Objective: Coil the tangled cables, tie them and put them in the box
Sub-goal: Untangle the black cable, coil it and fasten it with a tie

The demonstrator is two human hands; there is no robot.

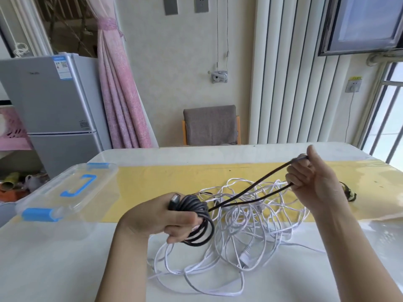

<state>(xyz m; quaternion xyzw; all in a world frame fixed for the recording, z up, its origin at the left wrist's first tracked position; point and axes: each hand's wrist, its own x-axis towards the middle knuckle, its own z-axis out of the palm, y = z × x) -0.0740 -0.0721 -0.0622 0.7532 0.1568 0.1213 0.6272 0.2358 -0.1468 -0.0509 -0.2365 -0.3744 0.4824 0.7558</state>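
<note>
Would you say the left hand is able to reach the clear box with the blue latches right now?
Probably yes for reach: the box sits just left of the left hand with bare table between. But that hand grips the black coil, and the box is closed.

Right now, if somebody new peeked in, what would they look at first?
Probably the thin black cable, partly coiled in the left hand, with a loop stretched up to the right hand. Under it, a big tangle of thin white cable sprawls over the white table. At the table's left edge sits a clear plastic box with blue clips.
</note>
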